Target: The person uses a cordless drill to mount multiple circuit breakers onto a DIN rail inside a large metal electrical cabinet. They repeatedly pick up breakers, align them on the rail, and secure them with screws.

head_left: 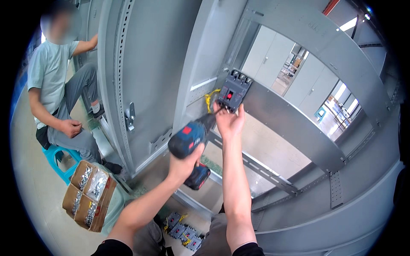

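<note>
My left hand (184, 164) is wrapped round the handle of a blue and black cordless drill (188, 138). The drill's nose points up and right, at the lower end of a dark grey circuit breaker (234, 91) with a red button. That breaker sits on a grey metal crossbar (277, 109) of the cabinet frame. Just below it is my right hand (230, 121), palm toward me, thumb spread from the fingers. Its fingertips reach the breaker's lower edge beside the drill tip; whether they pinch a small part cannot be made out.
Yellow wires (209, 100) hang left of the breaker. More breakers (183, 232) lie low between my legs. An open cardboard box (87, 196) of screws stands on a stool at left. Beyond it a co-worker (55, 85) sits on a blue stool (64, 170). A grey cabinet door (153, 64) stands between us.
</note>
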Action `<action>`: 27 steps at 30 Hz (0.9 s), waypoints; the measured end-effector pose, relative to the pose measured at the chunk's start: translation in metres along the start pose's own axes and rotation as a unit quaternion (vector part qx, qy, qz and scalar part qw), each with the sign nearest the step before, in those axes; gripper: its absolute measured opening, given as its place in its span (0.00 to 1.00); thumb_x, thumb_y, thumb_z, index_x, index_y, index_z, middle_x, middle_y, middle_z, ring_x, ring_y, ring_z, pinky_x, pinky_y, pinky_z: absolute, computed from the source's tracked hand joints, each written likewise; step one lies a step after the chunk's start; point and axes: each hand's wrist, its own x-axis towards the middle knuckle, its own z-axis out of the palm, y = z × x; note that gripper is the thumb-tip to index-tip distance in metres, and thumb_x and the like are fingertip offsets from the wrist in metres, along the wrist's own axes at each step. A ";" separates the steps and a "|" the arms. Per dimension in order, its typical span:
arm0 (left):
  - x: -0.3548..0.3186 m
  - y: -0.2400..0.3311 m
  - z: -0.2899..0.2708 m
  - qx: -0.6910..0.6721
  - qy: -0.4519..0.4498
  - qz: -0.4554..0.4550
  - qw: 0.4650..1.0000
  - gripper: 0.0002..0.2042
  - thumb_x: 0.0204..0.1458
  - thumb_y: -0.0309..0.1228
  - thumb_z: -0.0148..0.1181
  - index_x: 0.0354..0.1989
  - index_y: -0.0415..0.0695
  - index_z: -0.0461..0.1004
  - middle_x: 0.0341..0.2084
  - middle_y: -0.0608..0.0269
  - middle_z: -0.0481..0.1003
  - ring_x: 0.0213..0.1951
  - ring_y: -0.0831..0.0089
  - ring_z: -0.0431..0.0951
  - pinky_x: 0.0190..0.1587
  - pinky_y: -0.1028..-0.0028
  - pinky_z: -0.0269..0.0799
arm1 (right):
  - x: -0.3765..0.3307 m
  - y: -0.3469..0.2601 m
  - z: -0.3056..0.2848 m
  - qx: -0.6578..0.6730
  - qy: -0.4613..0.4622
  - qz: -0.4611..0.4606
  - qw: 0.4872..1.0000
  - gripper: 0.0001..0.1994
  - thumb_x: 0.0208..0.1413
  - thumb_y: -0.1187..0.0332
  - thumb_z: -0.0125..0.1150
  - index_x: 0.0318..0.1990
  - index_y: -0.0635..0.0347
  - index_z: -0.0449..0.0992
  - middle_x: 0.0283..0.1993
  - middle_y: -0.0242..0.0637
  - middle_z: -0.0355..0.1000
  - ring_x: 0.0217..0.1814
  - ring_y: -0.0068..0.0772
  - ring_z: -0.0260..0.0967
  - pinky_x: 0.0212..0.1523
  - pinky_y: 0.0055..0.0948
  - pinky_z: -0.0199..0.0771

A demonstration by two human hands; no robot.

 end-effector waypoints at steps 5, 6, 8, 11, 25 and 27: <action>0.003 0.035 0.029 -0.011 -0.019 0.094 0.995 0.06 0.53 0.29 0.63 0.29 0.42 0.73 0.19 0.73 0.71 0.20 0.84 0.69 0.23 0.78 0.66 | -0.016 -0.013 -0.009 -0.076 0.028 -0.005 0.997 0.30 0.66 0.48 0.43 0.63 0.65 0.55 0.62 0.51 0.59 0.69 0.48 0.53 0.68 0.48 0.54; 0.014 0.039 0.033 -0.006 -0.029 0.104 0.994 0.06 0.53 0.30 0.63 0.29 0.42 0.73 0.20 0.73 0.71 0.20 0.84 0.70 0.23 0.79 0.67 | -0.022 -0.015 -0.013 -0.113 0.065 -0.005 0.991 0.29 0.66 0.48 0.43 0.63 0.65 0.55 0.62 0.51 0.60 0.68 0.48 0.55 0.68 0.47 0.56; 0.036 0.038 0.043 -0.020 -0.011 0.100 0.995 0.07 0.52 0.31 0.65 0.30 0.42 0.74 0.20 0.72 0.72 0.20 0.85 0.71 0.22 0.79 0.67 | -0.036 -0.018 -0.013 -0.188 0.134 -0.008 0.973 0.28 0.67 0.50 0.42 0.63 0.64 0.56 0.63 0.52 0.60 0.68 0.47 0.57 0.66 0.46 0.58; 0.046 0.039 0.039 -0.019 -0.017 0.093 0.995 0.07 0.51 0.30 0.65 0.31 0.41 0.75 0.21 0.72 0.73 0.18 0.84 0.70 0.20 0.78 0.66 | -0.073 -0.034 -0.030 -0.267 0.150 0.010 0.952 0.22 0.69 0.54 0.39 0.60 0.61 0.61 0.61 0.49 0.65 0.62 0.40 0.64 0.61 0.41 0.65; 0.050 0.067 0.036 0.019 -0.035 0.029 0.999 0.08 0.51 0.33 0.65 0.31 0.42 0.75 0.18 0.70 0.72 0.18 0.81 0.70 0.21 0.75 0.68 | -0.308 -0.080 -0.213 -0.381 0.349 0.141 0.845 0.14 0.64 0.60 0.48 0.50 0.60 0.70 0.41 0.37 0.75 0.40 0.30 0.71 0.43 0.31 0.70; 0.048 0.069 0.034 -0.056 -0.033 -0.007 0.998 0.08 0.52 0.33 0.64 0.29 0.43 0.74 0.17 0.69 0.71 0.17 0.79 0.71 0.20 0.74 0.69 | -0.324 -0.080 -0.217 -0.378 0.360 0.149 0.840 0.14 0.64 0.61 0.49 0.49 0.61 0.71 0.40 0.37 0.75 0.40 0.30 0.71 0.43 0.31 0.71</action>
